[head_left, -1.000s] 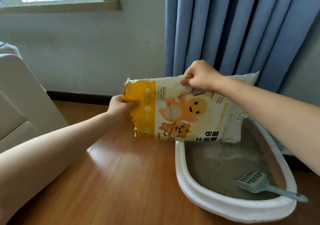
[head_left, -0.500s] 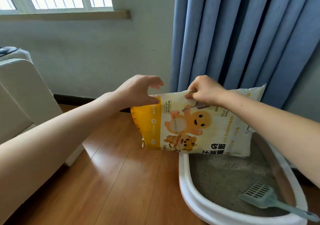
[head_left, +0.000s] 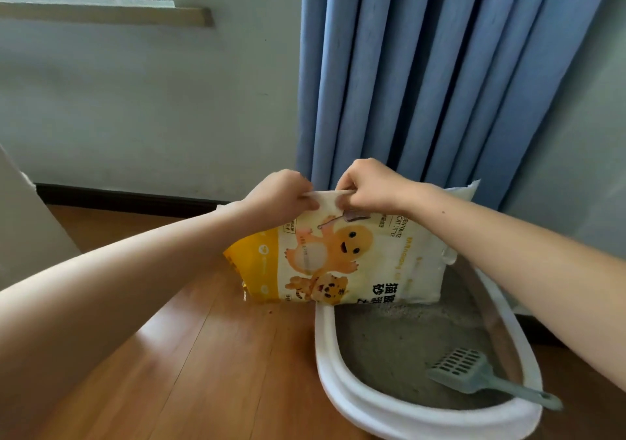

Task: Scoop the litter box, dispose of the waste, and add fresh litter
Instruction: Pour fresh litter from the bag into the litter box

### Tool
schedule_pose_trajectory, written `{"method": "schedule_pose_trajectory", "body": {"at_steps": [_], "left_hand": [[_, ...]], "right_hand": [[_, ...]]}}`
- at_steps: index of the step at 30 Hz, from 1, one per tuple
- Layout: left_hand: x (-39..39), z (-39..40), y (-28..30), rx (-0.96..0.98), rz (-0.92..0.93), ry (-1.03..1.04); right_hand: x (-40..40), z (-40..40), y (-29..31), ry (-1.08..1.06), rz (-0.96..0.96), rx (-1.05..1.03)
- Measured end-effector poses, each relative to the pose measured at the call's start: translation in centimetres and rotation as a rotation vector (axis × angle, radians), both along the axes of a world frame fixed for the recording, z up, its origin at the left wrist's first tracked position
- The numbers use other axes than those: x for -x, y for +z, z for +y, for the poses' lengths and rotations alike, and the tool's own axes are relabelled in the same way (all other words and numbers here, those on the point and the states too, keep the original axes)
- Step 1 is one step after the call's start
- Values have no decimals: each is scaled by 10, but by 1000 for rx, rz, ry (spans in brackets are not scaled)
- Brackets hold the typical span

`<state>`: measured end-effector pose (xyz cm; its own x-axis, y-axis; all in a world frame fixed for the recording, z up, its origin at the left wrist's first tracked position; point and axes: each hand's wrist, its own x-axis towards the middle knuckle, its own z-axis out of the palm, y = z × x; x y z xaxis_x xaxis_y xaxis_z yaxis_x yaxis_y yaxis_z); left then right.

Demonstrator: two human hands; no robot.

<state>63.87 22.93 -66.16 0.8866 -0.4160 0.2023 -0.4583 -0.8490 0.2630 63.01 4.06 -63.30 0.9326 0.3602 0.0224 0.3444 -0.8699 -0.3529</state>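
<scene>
A yellow and cream cat litter bag (head_left: 342, 263) with cartoon animals lies on its side, its right end over the far end of the white litter box (head_left: 342, 392). My left hand (head_left: 281, 192) and my right hand (head_left: 369, 185) both pinch the bag's upper edge, close together. Grey litter fills the box. A grey-green slotted scoop (head_left: 471, 375) lies in the litter, its handle resting on the near right rim.
Blue curtains (head_left: 423, 77) hang right behind the bag and box. A pale wall with a dark skirting board and a window sill stands to the left. White furniture (head_left: 23, 233) is at the far left. The floor is wooden boards.
My left hand left the bag's yellow end, rose over it and now pinches the top edge beside my right hand. The bag sank lower toward the box.
</scene>
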Motion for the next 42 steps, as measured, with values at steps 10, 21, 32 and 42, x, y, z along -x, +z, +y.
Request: {"method": "schedule_pose_trajectory", "body": {"at_steps": [10, 21, 32, 42], "left_hand": [[-4, 32, -15, 68, 51, 15], [12, -24, 14, 103, 103, -96], [3, -54, 3, 337, 127, 143], [7, -31, 10, 458, 128, 177]], "right_hand": [[3, -66, 25, -147, 19, 414], [9, 1, 45, 94, -279, 535], [8, -44, 33, 25, -260, -51], [2, -135, -47, -113, 430, -99]]}}
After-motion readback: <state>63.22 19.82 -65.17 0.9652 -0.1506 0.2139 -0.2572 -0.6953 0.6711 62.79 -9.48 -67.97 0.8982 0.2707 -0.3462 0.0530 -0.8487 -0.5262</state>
